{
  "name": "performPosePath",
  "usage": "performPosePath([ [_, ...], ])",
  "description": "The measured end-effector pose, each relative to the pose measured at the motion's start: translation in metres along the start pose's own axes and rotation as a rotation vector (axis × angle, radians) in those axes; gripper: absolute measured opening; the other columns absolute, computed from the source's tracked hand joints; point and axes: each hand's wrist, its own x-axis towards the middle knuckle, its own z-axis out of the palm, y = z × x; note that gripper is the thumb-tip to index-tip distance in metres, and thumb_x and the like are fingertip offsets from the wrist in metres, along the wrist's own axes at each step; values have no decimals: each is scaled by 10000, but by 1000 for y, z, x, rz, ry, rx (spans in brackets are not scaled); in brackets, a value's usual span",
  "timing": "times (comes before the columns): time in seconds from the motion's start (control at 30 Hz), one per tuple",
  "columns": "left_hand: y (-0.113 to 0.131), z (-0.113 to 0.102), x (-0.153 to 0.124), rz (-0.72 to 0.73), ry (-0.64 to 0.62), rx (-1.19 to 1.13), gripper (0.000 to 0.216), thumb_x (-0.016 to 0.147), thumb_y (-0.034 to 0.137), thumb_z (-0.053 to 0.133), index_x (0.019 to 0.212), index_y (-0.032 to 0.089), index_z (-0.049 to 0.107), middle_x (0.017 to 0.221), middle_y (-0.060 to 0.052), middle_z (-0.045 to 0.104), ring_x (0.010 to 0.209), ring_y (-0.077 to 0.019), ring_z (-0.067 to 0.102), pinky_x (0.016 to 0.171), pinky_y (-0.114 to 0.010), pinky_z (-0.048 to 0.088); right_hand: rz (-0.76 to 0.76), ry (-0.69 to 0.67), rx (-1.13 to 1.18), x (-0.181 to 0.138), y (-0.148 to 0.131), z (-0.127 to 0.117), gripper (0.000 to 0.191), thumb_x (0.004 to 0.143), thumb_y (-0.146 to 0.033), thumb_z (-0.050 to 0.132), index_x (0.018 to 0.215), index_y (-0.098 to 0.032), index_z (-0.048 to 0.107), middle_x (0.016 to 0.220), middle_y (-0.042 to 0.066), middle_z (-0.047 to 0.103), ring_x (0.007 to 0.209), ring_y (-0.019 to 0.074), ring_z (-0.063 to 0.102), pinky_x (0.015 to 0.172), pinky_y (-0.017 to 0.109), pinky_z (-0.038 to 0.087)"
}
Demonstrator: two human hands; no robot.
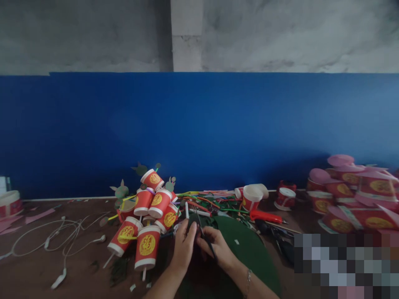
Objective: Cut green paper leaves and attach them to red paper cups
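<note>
Near the middle of the table's front, my left hand [184,246] is closed on a small piece of dark green paper [193,218]. My right hand [220,248] grips a pair of scissors [200,227] by the handles, its blades pointing up and away beside the paper. Fingers partly hide both the paper and the handles. Beneath and to the right of my hands lies a large dark green sheet [249,249] with a rounded edge. Just left of my left hand, several red and white paper cups [147,246] with yellow emblems are piled together, with sticks poking out.
Tangled white earphones [59,279] lie on the brown table [28,274] at left. Behind my hands are coloured strips [205,199], a white cup [252,195] and a red-handled tool [265,216]. Pink-topped cups [343,189] are heaped at right. A blue panel [199,133] closes the back.
</note>
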Motion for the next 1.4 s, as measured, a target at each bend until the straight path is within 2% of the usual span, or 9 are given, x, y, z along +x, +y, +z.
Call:
performPosePath([
  [0.17, 2, 1, 0, 5, -34, -21, 248, 805, 390, 515, 829, 167, 621, 816, -42, 644, 803, -203, 564, 768, -304, 430, -30, 2, 9, 1, 2, 0, 394, 608, -493, 718, 664, -155, 523, 447, -72, 468, 337, 55, 401, 341, 176, 337],
  [0.4, -1, 0, 1, -4, 15, 12, 291, 774, 448, 540, 697, 170, 576, 681, -16, 585, 694, -178, 534, 683, -277, 425, 13, 38, -6, 1, 1, 1, 396, 594, -495, 721, 654, -161, 518, 406, -86, 443, 311, 50, 379, 310, 167, 328],
  [0.67, 1, -1, 1, -24, 76, -14, 360, 779, 508, 513, 690, 164, 574, 650, -8, 579, 646, -163, 527, 615, -249, 422, 24, 58, -24, 1, -2, 3, 363, 616, -462, 706, 635, -162, 504, 369, -98, 421, 296, 44, 357, 298, 155, 305],
  [0.77, 0, 0, 1, -22, 98, -21, 349, 782, 496, 510, 692, 164, 573, 659, -15, 589, 660, -171, 544, 631, -261, 437, 21, 48, -14, 1, -1, 2, 366, 615, -467, 706, 639, -157, 512, 382, -90, 433, 304, 51, 374, 308, 164, 317],
  [0.93, -1, 0, 1, 8, 52, 36, 315, 790, 464, 510, 693, 170, 569, 660, -12, 585, 663, -171, 541, 644, -266, 435, -22, 14, 27, 2, 1, 0, 377, 609, -468, 719, 679, -149, 532, 435, -71, 484, 347, 62, 428, 359, 175, 360],
  [1.2, -2, 0, 1, 8, 73, 56, 323, 781, 470, 515, 688, 167, 574, 661, -20, 595, 663, -177, 548, 647, -275, 442, 20, 56, 6, 2, 2, 0, 415, 588, -513, 716, 668, -161, 511, 382, -87, 446, 303, 59, 382, 316, 177, 333],
  [1.4, -2, 0, 2, -23, 118, -9, 337, 778, 486, 516, 636, 180, 516, 613, 12, 536, 648, -163, 543, 638, -264, 447, 15, 46, -23, 2, 3, -1, 377, 628, -493, 690, 663, -160, 518, 373, -92, 436, 300, 49, 365, 308, 164, 322],
])
